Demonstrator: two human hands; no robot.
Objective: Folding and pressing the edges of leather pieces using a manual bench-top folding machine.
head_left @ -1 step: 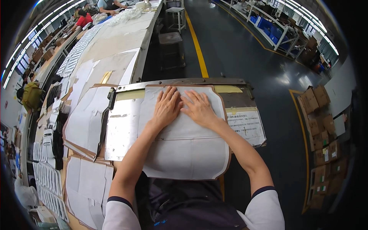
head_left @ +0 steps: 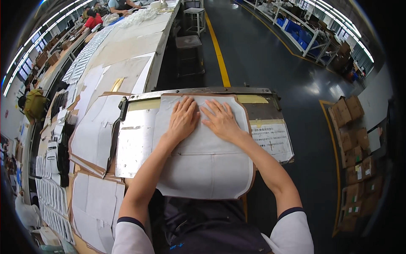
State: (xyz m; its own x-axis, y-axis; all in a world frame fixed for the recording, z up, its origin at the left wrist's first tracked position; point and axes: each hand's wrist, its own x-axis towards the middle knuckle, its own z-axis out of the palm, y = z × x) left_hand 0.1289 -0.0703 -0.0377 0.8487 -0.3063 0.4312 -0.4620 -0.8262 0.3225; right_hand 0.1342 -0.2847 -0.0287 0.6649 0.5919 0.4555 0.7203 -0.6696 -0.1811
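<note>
A pale grey panel [head_left: 207, 173] with thin brown edging and a stitched seam across it lies over a metal-topped machine [head_left: 137, 146]. Its near end hangs past the machine's front edge, close to my apron. My left hand [head_left: 182, 120] rests flat on the far half of the panel, fingers stretched forward. Beside it, slightly to the right, my right hand [head_left: 220, 120] also presses flat with its fingers spread. A narrow gap separates the two hands, and neither one grips anything. The panel hides the middle of the metal top.
Similar panels lie in stacks [head_left: 97, 135] on the long table to the left. A printed sheet [head_left: 272, 139] covers the machine's right side. Stools [head_left: 189, 44] stand beside the table ahead. Cardboard boxes [head_left: 357, 163] are piled at the right. Other people work at the far left.
My right hand has shifted slightly to the right, so the gap between my hands is a little wider. My left hand and the panel stay nearly in place.
</note>
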